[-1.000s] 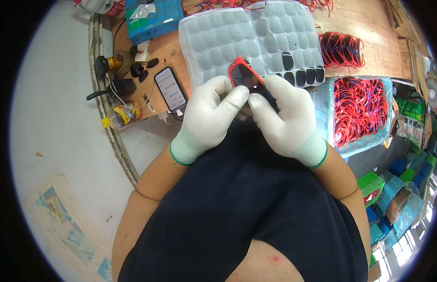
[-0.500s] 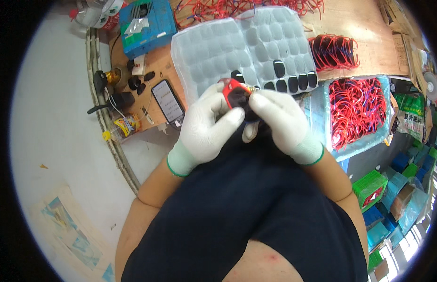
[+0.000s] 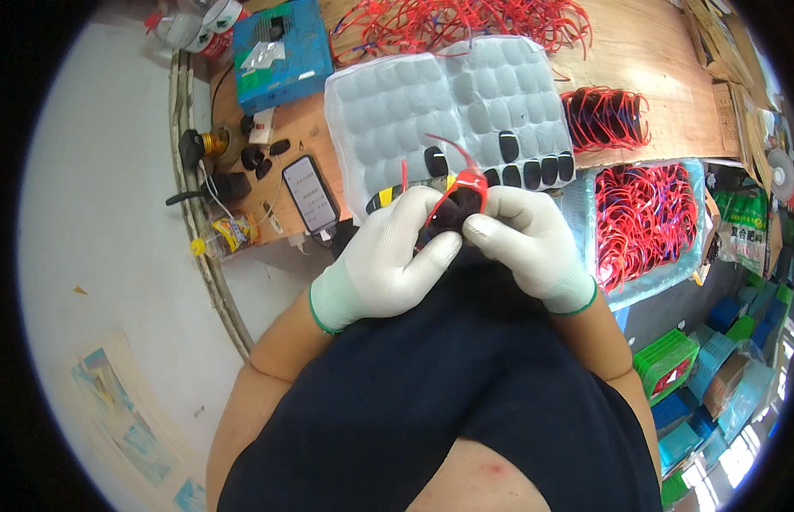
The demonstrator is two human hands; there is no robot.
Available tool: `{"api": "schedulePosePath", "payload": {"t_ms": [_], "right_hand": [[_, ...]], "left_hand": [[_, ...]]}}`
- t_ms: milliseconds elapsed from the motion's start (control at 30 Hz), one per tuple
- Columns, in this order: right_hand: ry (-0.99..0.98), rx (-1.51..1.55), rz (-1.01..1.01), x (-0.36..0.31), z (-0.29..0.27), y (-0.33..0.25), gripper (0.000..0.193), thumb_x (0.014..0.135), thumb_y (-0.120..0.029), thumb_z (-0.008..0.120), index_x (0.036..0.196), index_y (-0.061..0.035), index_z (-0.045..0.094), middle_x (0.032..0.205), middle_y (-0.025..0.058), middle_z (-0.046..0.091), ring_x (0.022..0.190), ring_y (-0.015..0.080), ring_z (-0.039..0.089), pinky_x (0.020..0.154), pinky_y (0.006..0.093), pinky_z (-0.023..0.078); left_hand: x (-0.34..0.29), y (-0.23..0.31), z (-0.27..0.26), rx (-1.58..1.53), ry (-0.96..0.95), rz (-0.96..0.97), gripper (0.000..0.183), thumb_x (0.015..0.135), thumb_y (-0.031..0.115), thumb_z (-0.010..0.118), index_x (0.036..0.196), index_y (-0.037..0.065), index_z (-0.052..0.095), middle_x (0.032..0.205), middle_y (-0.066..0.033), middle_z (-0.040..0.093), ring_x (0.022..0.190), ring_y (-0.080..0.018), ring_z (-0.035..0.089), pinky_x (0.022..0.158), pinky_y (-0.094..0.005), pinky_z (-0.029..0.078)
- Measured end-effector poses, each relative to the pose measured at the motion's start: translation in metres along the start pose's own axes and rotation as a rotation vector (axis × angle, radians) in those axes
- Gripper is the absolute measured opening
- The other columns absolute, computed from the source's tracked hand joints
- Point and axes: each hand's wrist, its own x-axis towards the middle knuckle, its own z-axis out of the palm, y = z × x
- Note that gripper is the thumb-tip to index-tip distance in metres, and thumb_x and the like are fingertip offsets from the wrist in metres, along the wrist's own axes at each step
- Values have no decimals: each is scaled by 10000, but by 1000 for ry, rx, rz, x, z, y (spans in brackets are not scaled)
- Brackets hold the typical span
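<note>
Both my hands wear white knit gloves with green cuffs. Between them is a pair of red-framed sunglasses [image 3: 472, 183] with dark lenses, its thin red temples pointing away from me. My left hand [image 3: 382, 256] pinches one side with thumb and fingers. On the other side, my right hand [image 3: 538, 243] grips the frame near a dark lens. Just beyond the hands lies a white moulded tray [image 3: 384, 102] with rows of oval hollows. Several black lenses [image 3: 508, 147] sit in its nearer rows. A yellow-and-black object [image 3: 382, 199], partly hidden by my left hand, rests at the tray's near edge.
Left of the tray are a phone [image 3: 311, 194], a blue box [image 3: 282, 60] and small black pieces [image 3: 254, 157]. To the right, a blue-lined bin [image 3: 700, 230] holds many red frames. More red frames [image 3: 499, 21] lie behind the tray, with a stacked row [image 3: 606, 118] beside it.
The sunglasses have moved nearer to me and turned, so their red temples now show. My right hand has shifted its grip onto the frame. The yellow-and-black object has come into view.
</note>
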Motion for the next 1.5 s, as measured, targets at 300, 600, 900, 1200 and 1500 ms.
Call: {"api": "schedulePosePath", "payload": {"t_ms": [300,600,900,1200,1500], "right_hand": [[110,-237,-22,-21,3,-6,199,984,-179,670,882,-8,669,771,-36,600,715,43,491,650,231,419],[60,-254,-63,-25,-4,-7,225,946,-221,664,927,3,675,836,10,658,753,67,557,694,240,451],[-242,-302,-200,-10,3,-4,294,1023,-158,561,1259,12,603,1061,96,665,976,192,623,921,326,481],[89,-152,-305,-13,-27,10,199,1035,-42,514,1191,42,604,998,78,700,933,131,665,887,295,534],[524,-830,-489,-19,-150,15,166,898,-113,708,1038,-23,705,842,186,699,773,345,711,706,400,549]], "left_hand": [[0,16,17,215,207,363,253,851,20,710,1074,-34,605,767,-160,644,622,-339,674,561,-378,523],[-3,15,21,101,185,394,223,871,73,706,1064,3,619,773,-136,639,621,-345,639,584,-393,515],[-7,8,-16,-136,-63,190,84,924,81,671,913,16,621,1387,-251,568,1316,-352,559,1081,-418,419],[61,-4,8,-320,-28,245,158,958,148,656,987,-5,689,1629,-301,317,1548,-351,270,1214,-466,250],[99,-37,53,-220,56,-79,111,948,65,634,956,-26,697,1330,-239,652,1260,-308,624,1075,-408,463]]}}
